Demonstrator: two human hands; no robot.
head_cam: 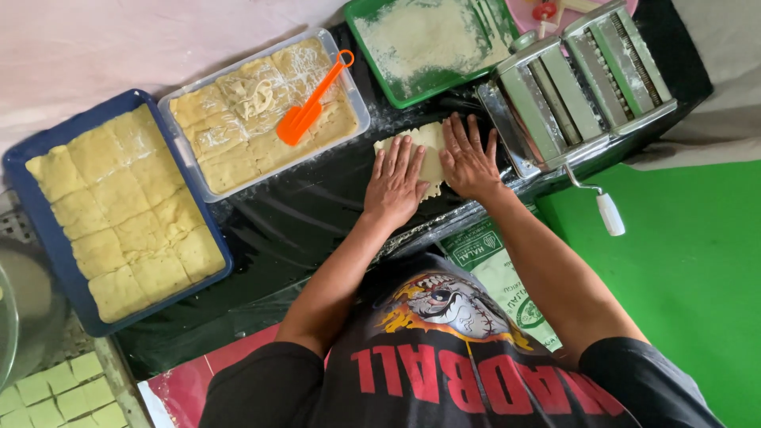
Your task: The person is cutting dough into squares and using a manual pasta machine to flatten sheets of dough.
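Pressing: left hand [396,184] and right hand [469,158], both flat and open, on dough sheet [429,149].
Place: black tabletop [301,214], beside pasta roller [571,87].
Risk: hard pushing may tear the thin dough.

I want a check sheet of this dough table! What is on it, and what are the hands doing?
Surface: black plastic sheet, dusted with flour near the hands.
Job's things: flat dough piece under both palms; pasta roller with white-handled crank beside it.
Clutter: blue tray and clear tray of cut dough squares; orange spatula in the clear tray; green flour tray.
Grippers: left hand and right hand flat, open, pressing the dough.
Cables: nothing seen.
Surroundings: green mat, pale cloth.
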